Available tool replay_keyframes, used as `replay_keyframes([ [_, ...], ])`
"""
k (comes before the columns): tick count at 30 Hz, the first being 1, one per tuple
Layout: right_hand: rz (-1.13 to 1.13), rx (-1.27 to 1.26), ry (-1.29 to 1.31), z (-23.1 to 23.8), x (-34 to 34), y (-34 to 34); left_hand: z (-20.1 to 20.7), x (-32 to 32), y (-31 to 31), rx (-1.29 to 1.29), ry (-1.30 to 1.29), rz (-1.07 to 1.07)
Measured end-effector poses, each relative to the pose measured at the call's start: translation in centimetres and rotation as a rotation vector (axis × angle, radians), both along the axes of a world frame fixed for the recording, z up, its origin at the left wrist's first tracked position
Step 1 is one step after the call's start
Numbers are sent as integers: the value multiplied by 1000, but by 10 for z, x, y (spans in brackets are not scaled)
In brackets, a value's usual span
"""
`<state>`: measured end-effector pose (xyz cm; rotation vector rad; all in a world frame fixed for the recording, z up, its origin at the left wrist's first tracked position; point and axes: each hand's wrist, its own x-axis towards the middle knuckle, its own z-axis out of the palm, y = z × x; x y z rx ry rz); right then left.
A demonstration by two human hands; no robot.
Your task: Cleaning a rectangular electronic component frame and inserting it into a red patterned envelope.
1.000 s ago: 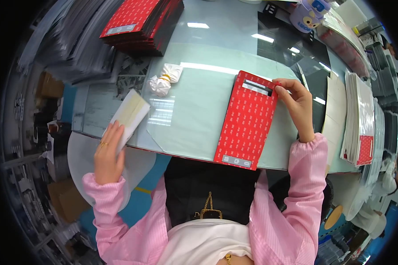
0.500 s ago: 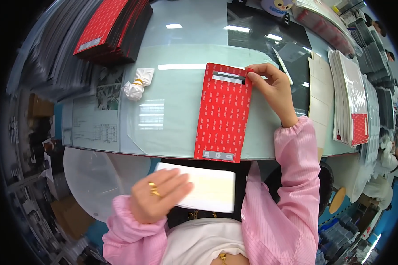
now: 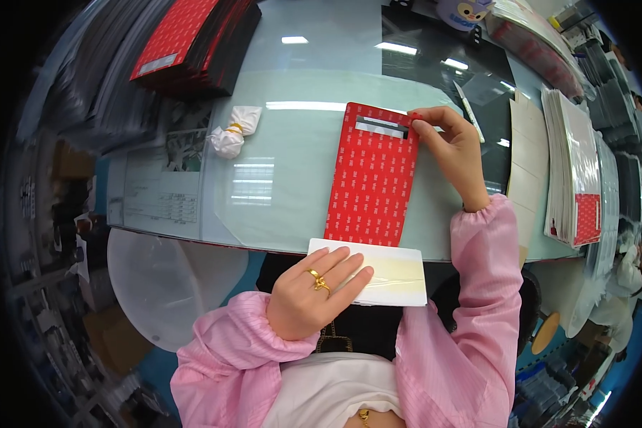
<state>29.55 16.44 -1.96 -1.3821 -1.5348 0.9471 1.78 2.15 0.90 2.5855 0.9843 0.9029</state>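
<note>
A long red patterned sheet [image 3: 373, 178] lies on the glass-topped table [image 3: 285, 192], its near end at the table's front edge. My right hand [image 3: 453, 150] pinches the sheet's far right corner, beside a dark strip there. My left hand [image 3: 314, 289] lies flat, fingers apart, on a white rectangular pad [image 3: 385, 278] with a pale yellow band. The pad is held at the table's front edge, over my lap, just below the red sheet. Both sleeves are pink, and the left hand wears gold rings.
A stack of red and black sheets [image 3: 192, 46] sits at the far left. A white tied bundle [image 3: 232, 132] lies on papers left of centre. Stacks of cards and sheets [image 3: 571, 171] stand at the right. A white round stool [image 3: 164, 278] is below the table's left.
My left hand has brought the white pad from the table's left side to the front edge under the red sheet. My right hand has stayed at the sheet's far corner.
</note>
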Motion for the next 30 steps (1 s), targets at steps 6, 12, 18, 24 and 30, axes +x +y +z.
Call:
replay_keyframes([
  [6,-4,98,31,-8,1,3,-2,2,1,19,14,12],
  [12,-2,102,43,-9,1,3,-1,6,4,32,22,45],
  [18,13,5,-3,-4,0,0,-3,5,14,52,14,23],
  [24,-2,-24,18,-1,1,0,-5,8,27,63,7,21],
  [30,-1,-20,28,-2,0,2,-8,8,41,81,-5,10],
])
